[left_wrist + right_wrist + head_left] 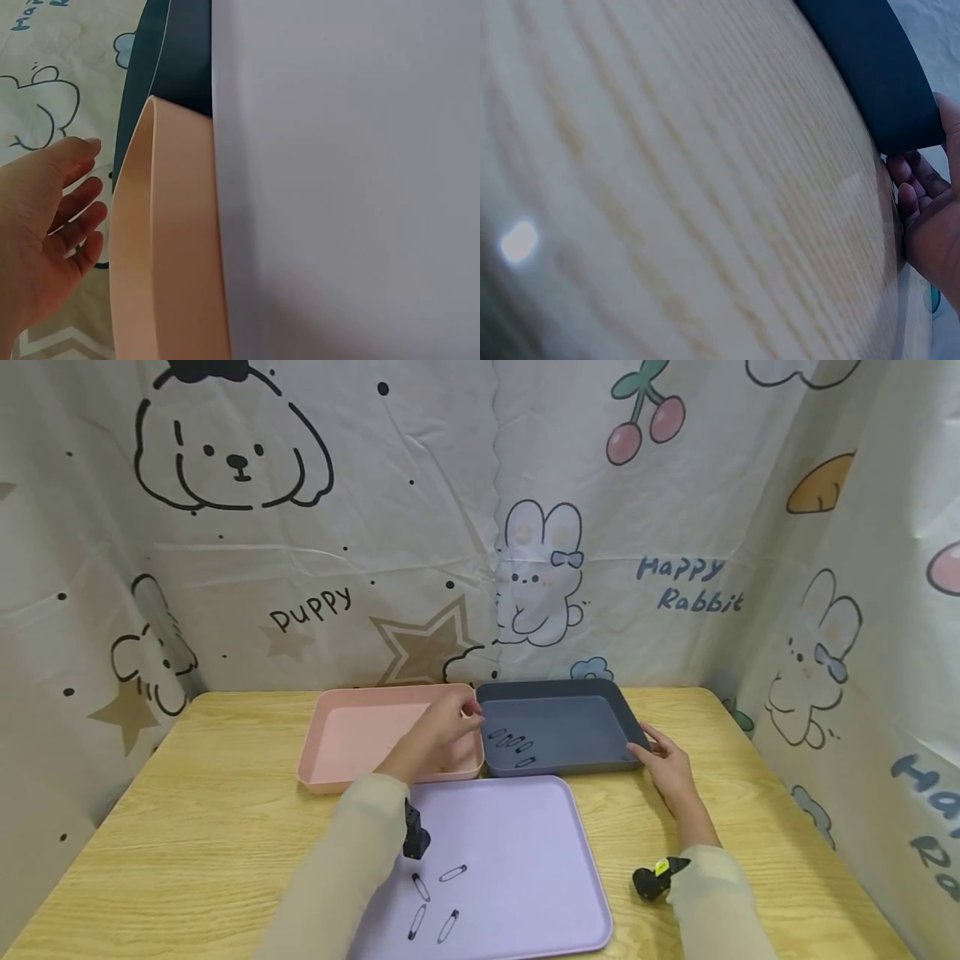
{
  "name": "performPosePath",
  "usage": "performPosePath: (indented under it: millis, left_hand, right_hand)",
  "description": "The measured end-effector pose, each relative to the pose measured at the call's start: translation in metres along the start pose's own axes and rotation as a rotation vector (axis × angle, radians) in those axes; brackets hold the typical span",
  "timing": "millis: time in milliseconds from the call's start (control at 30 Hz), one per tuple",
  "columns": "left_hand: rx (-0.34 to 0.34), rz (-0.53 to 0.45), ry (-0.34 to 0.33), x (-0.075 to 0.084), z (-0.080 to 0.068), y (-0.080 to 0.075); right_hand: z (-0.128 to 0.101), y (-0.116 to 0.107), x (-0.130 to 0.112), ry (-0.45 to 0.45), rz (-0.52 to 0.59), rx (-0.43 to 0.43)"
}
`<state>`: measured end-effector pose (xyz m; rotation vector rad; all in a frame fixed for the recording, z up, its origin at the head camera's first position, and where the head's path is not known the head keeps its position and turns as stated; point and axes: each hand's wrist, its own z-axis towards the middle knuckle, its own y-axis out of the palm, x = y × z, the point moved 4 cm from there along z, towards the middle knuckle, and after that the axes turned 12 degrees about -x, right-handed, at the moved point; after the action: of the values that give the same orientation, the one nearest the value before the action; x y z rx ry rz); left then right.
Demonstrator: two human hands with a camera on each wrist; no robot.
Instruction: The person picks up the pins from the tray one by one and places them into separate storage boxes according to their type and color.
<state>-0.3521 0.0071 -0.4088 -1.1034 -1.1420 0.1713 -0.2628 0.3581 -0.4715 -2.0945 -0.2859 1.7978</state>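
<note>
My left hand [447, 717] hovers over the right side of the pink tray [330, 735], close to the dark blue tray. In the left wrist view its fingers [88, 217] are loosely bent, with nothing visible between them. My right hand [670, 768] grips the right front corner of the dark blue tray [570, 727], thumb over the rim and fingers at the outer wall. Several dark safety pins [514, 742] lie at the left of that tray. Several more safety pins [417, 922] are scattered on the lavender tray [517, 860], below my left forearm.
The three trays stand close together on a wood-grain table [187, 827]. A printed curtain [420, 527] hangs along the table's back and both sides. Each wrist carries a small black camera [415, 831]. My left sleeve [341, 852] covers part of the lavender tray.
</note>
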Motion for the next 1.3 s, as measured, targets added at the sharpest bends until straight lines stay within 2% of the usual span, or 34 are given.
performPosePath:
  millis: [100,200,333,467,733,1000,1300]
  left_hand:
    - [0.007,0.02,0.073,0.0,-0.005,-0.003]
    - [-0.015,0.012,0.033,-0.003,-0.011,-0.006]
    - [-0.063,0.008,-0.083,-0.005,-0.021,-0.009]
    - [-0.085,0.053,-0.095,-0.004,-0.032,-0.011]
    - [-0.09,0.136,-0.028,0.001,-0.06,-0.014]
    - [-0.076,0.247,0.135,0.008,-0.089,-0.014]
    - [-0.14,0.252,0.145,0.017,-0.124,-0.002]
  right_hand:
    - [0.0,-0.001,0.001,0.027,-0.018,-0.002]
    - [0.0,-0.002,0.001,0.035,-0.034,-0.01]
    - [0.001,-0.002,0.003,0.038,-0.032,-0.011]
    - [0.003,-0.003,0.005,0.035,-0.031,-0.008]
    - [0.006,-0.004,0.003,0.032,-0.036,0.007]
    - [0.005,-0.003,0.002,0.027,-0.039,0.005]
    - [0.003,0.0,0.002,0.028,-0.038,-0.001]
